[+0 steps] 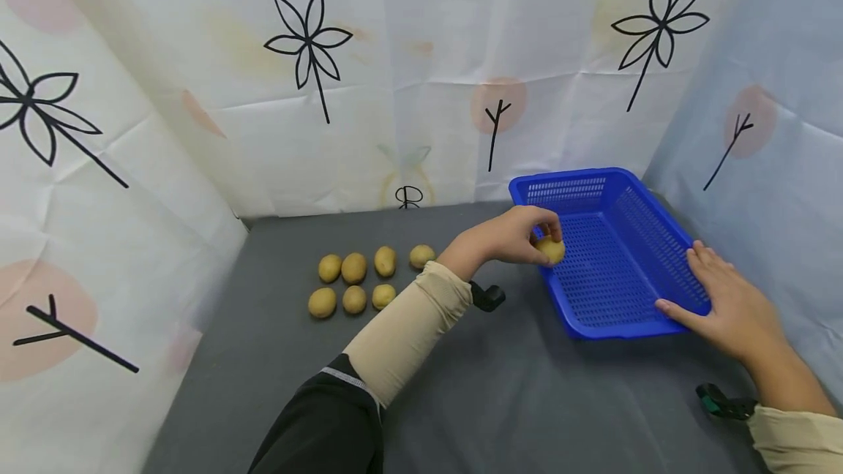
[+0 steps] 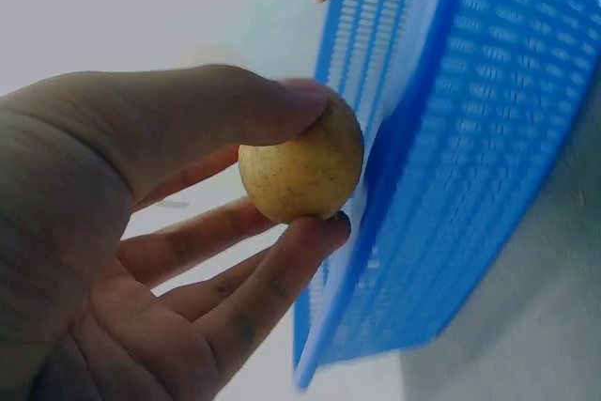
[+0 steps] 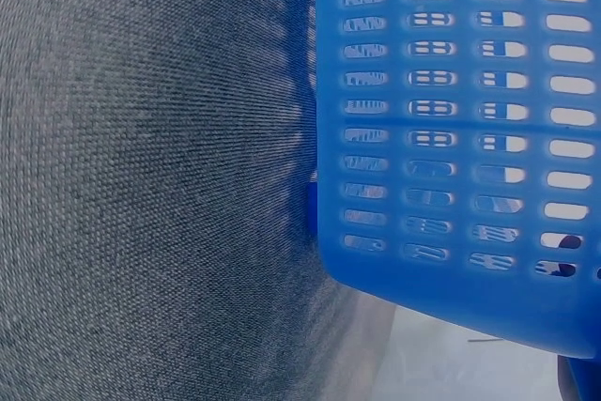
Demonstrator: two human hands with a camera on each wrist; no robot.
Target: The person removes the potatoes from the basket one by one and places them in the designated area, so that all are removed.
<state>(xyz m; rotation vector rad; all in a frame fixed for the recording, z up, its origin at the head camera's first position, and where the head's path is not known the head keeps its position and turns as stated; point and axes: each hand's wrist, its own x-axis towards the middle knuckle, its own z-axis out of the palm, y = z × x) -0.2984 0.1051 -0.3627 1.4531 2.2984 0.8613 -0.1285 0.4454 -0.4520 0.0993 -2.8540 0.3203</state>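
My left hand (image 1: pixel 516 236) pinches a small yellow potato (image 1: pixel 550 249) between thumb and fingertips, at the left rim of a blue plastic basket (image 1: pixel 609 331). In the left wrist view the thumb lies over the potato (image 2: pixel 300 171) and a fingertip supports it below, beside the basket's slotted wall (image 2: pixel 451 166). My right hand (image 1: pixel 731 306) rests on the basket's right rim, fingers extended and thumb spread toward the front corner. The right wrist view shows the basket's perforated side (image 3: pixel 451 129) close up; the right hand's grip is not seen there.
Several potatoes (image 1: pixel 354 268) lie in two rows on the grey cloth-covered table (image 1: pixel 276 371), left of the left forearm. A white patterned curtain (image 1: pixel 421 93) hangs behind the table and along both sides. The basket stands close to the right curtain.
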